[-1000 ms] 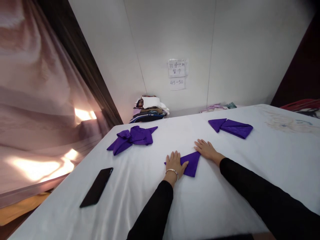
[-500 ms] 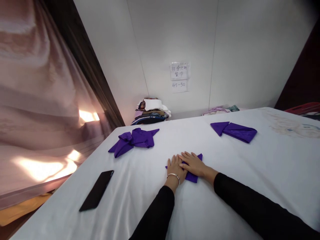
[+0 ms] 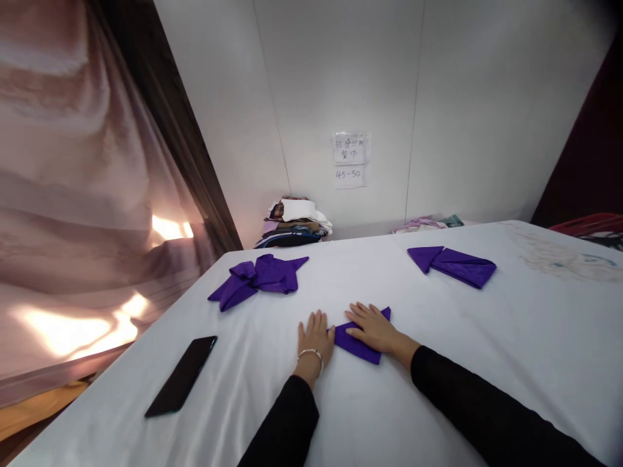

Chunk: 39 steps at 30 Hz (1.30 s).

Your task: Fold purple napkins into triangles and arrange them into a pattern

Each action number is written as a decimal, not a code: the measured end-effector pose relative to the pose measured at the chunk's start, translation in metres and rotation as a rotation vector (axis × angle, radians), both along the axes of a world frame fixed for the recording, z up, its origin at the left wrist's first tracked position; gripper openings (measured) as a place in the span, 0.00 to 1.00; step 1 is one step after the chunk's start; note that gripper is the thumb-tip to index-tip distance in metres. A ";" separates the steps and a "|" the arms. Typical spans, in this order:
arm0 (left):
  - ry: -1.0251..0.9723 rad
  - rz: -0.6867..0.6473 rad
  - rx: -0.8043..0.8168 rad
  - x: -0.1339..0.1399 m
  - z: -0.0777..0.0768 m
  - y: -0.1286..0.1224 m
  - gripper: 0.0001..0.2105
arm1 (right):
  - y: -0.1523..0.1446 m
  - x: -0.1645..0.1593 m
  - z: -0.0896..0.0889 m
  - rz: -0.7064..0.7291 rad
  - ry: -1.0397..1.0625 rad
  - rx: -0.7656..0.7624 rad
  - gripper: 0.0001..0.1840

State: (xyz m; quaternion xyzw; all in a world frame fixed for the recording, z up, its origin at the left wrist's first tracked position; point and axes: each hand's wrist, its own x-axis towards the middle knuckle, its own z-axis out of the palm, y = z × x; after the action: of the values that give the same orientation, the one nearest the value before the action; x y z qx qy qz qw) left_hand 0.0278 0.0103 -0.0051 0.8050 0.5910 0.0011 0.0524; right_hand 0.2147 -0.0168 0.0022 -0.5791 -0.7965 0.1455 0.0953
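A folded purple napkin (image 3: 359, 345) lies on the white cloth in front of me, narrowing to a point on its left side. My right hand (image 3: 374, 328) rests flat on its upper part, fingers apart, covering some of it. At the left tip of the napkin is my left hand (image 3: 315, 338), lying flat on the cloth with its fingers stretched out and the thumb at the tip. Whether the thumb presses on the tip, I cannot tell. A bracelet (image 3: 311, 353) circles my left wrist.
More folded purple cloth lies at the back left (image 3: 275, 275) and back right (image 3: 462, 266). A dark phone (image 3: 182, 376) is near the left edge of the white-covered table (image 3: 233, 402). Stacked clothes (image 3: 294, 224) sit behind it, below a paper sign (image 3: 350, 159) on the wall. A curtain (image 3: 87, 194) hangs left.
My left hand has slid left off the napkin, away from my right hand, uncovering more purple cloth. My right hand stays on the napkin. The view has tilted slightly.
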 end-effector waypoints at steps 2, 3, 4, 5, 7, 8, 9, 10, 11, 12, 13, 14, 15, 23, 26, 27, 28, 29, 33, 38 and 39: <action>0.024 0.037 -0.001 -0.018 0.002 0.004 0.26 | 0.000 0.000 -0.001 0.009 0.001 0.005 0.37; 0.029 0.050 -0.002 -0.025 0.003 0.006 0.26 | 0.000 0.000 -0.001 0.012 0.001 0.007 0.37; 0.026 0.071 -0.007 -0.029 0.005 0.007 0.26 | 0.000 0.000 -0.001 0.014 0.001 0.009 0.37; 0.014 0.101 -0.013 -0.030 0.007 0.009 0.26 | 0.000 0.000 -0.001 0.015 -0.001 0.012 0.37; -0.028 0.148 -0.021 -0.023 0.009 0.009 0.26 | 0.000 0.000 -0.002 0.018 -0.006 0.018 0.37; -0.052 0.141 -0.013 -0.015 0.010 0.007 0.27 | 0.001 0.000 -0.003 0.022 -0.009 0.022 0.37; -0.075 0.101 0.003 -0.005 0.010 0.005 0.28 | 0.001 0.001 -0.003 0.025 -0.011 0.024 0.36; -0.093 0.029 0.020 0.005 0.009 0.001 0.28 | 0.001 0.001 -0.004 0.027 -0.012 0.025 0.36; -0.107 -0.058 0.036 0.014 0.008 -0.003 0.29 | 0.002 0.001 -0.005 0.029 -0.015 0.022 0.35; -0.116 -0.137 0.043 0.022 0.007 -0.007 0.30 | 0.002 0.002 -0.006 0.030 -0.017 0.018 0.35; -0.121 -0.195 0.038 0.029 0.005 -0.010 0.31 | 0.003 0.002 -0.007 0.030 -0.019 0.015 0.35; -0.122 -0.225 0.027 0.033 0.004 -0.013 0.32 | 0.003 0.002 -0.008 0.029 -0.021 0.014 0.35; -0.118 -0.232 0.017 0.034 0.003 -0.015 0.33 | 0.004 0.002 -0.009 0.026 -0.021 0.015 0.34; -0.058 -0.174 0.014 0.020 0.000 -0.014 0.36 | 0.006 0.005 -0.009 -0.036 -0.015 0.011 0.36; -0.056 -0.167 0.016 0.019 -0.002 -0.015 0.36 | 0.008 0.017 -0.009 -0.139 -0.059 0.025 0.36; -0.055 -0.167 0.014 0.019 -0.003 -0.015 0.37 | 0.008 0.022 -0.009 -0.166 -0.074 0.027 0.36; -0.055 -0.167 0.015 0.019 -0.003 -0.016 0.37 | 0.009 0.027 -0.010 -0.186 -0.086 0.026 0.36; -0.056 -0.168 0.017 0.018 -0.002 -0.016 0.37 | 0.009 0.032 -0.010 -0.204 -0.095 0.027 0.35; -0.049 -0.156 -0.012 0.020 0.005 -0.017 0.37 | 0.010 0.042 -0.015 -0.245 -0.109 0.043 0.35; -0.019 -0.106 -0.028 0.042 0.019 -0.014 0.39 | 0.011 0.044 -0.020 -0.233 -0.120 0.059 0.35; -0.027 -0.139 -0.014 0.048 0.019 -0.013 0.38 | 0.012 0.044 -0.021 -0.233 -0.126 0.056 0.34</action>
State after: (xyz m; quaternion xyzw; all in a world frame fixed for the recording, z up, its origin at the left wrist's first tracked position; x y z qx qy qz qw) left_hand 0.0761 -0.0030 0.0144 0.8437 0.5328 0.0043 0.0660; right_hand 0.2584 -0.0051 -0.0184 -0.6727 -0.7320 0.0745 0.0774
